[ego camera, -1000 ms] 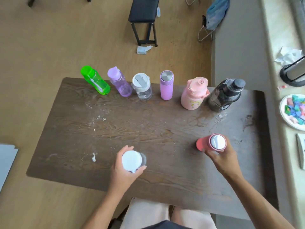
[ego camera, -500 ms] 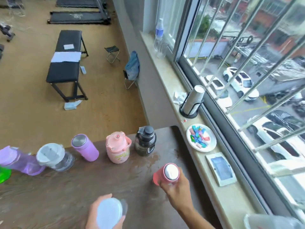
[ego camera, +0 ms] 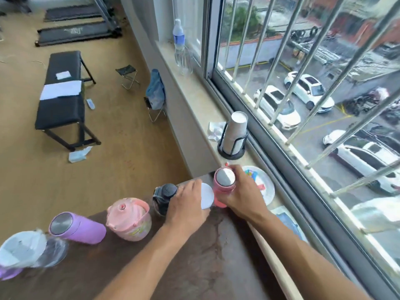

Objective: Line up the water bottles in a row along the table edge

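Note:
Along the far edge of the dark wooden table [ego camera: 216,252] stand a clear bottle with a white lid [ego camera: 26,251], a purple flask [ego camera: 75,228], a pink jug [ego camera: 129,219] and a dark bottle [ego camera: 163,197]. My left hand [ego camera: 187,207] grips a white-lidded bottle [ego camera: 206,195] just right of the dark bottle; its body is hidden by the hand. My right hand [ego camera: 242,195] holds a coral-pink bottle with a silver lid [ego camera: 224,184] at the table's far right corner.
A windowsill runs along the right with a white plate of coloured bits [ego camera: 265,187], a cup holder with paper cups [ego camera: 234,135] and a plastic water bottle [ego camera: 179,44]. A black bench [ego camera: 60,105] and folding stools stand on the floor beyond.
Both hands carried their bottles from the table's near side to its far right end, beside the dark bottle. The view swung right and up toward the window.

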